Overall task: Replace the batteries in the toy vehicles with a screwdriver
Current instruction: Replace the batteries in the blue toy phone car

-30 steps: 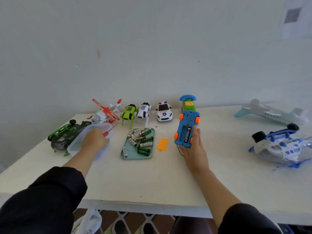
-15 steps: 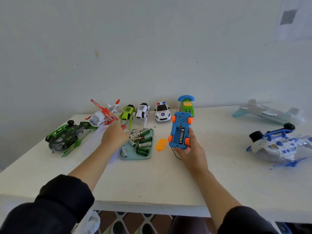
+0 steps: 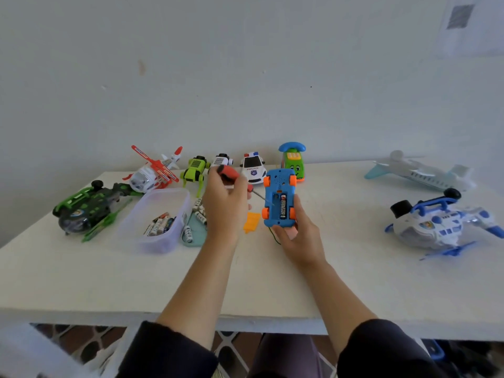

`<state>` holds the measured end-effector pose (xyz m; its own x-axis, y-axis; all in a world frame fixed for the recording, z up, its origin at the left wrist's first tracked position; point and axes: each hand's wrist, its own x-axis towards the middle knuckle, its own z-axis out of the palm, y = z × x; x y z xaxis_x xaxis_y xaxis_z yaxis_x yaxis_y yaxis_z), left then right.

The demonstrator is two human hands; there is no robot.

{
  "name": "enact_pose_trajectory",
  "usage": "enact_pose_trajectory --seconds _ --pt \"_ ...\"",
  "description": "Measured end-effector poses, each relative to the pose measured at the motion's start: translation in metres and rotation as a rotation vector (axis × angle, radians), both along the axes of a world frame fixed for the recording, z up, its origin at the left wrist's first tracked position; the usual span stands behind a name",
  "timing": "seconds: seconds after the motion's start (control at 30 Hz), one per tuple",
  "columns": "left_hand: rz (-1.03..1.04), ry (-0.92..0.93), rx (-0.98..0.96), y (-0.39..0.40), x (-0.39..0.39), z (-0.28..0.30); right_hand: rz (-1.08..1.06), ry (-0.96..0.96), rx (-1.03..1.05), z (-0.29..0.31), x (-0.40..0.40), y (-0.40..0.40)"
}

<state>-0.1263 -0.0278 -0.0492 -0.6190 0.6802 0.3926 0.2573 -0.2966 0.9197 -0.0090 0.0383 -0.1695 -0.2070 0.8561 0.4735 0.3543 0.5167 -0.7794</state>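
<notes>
White table (image 3: pixel 272 282) stands flush against a plain pale wall (image 3: pixel 245 77) bearing small marks and scuffs. Pale sheet with a grey square (image 3: pixel 461 16) hangs upper right. Patterned floor (image 3: pixel 81 342) shows beneath the table edge. Lighting soft, even.

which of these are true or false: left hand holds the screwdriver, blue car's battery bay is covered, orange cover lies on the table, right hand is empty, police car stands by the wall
1. The left hand holds the screwdriver. True.
2. The blue car has its battery bay covered. False: it is open, with a battery showing.
3. The orange cover lies on the table. True.
4. The right hand is empty. False: it holds the blue car.
5. The police car stands near the wall. True.
</notes>
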Motion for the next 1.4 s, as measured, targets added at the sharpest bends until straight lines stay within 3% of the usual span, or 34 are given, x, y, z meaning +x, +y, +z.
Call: enact_pose_trajectory --seconds 0.3,0.53,0.77,0.9,1.17,1.27,1.4 --pt "0.025 0.07 -0.004 0.001 0.004 -0.033 -0.002 -0.028 0.035 0.002 -0.001 0.0" --pt "0.087 0.23 0.039 0.002 0.002 -0.04 -0.002 -0.018 0.054 0.002 0.0 0.0" --pt "0.014 0.169 0.024 0.001 0.003 -0.043 -0.009 0.01 0.006 0.002 0.001 0.0" --pt "-0.146 0.201 -0.217 -0.006 -0.012 -0.025 -0.03 0.066 -0.029 0.003 0.001 0.001" --pt "-0.267 0.944 -0.796 -0.021 -0.018 -0.008 -0.003 -0.032 0.013 0.004 0.0 -0.003" --pt "-0.431 0.917 -1.003 -0.021 -0.013 -0.025 -0.071 0.074 -0.066 0.004 0.002 0.0" --pt "-0.493 0.851 -1.045 -0.024 -0.006 -0.044 -0.077 0.044 -0.049 0.005 0.002 -0.003"
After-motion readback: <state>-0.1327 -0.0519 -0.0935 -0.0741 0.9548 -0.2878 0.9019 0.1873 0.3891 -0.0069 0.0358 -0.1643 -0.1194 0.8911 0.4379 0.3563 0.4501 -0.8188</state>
